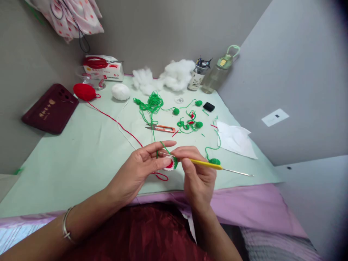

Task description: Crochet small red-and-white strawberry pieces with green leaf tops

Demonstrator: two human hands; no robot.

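Note:
Between the thumb and fingers of my left hand is a small round crocheted piece, red in the middle with a white ring and a green edge. Green yarn runs from a loose tangle on the table down to my left fingers. My right hand is closed around the yellow handle of a crochet hook. The hook's front metal end lies at the upper edge of the piece, while its other end points right. Red yarn loops just below the piece.
Orange-handled thread snips lie beyond my hands, near green yarn bits and small green balls. Farther back are red and white yarn balls, white stuffing, a pen cup and a bottle. A maroon pouch stands left.

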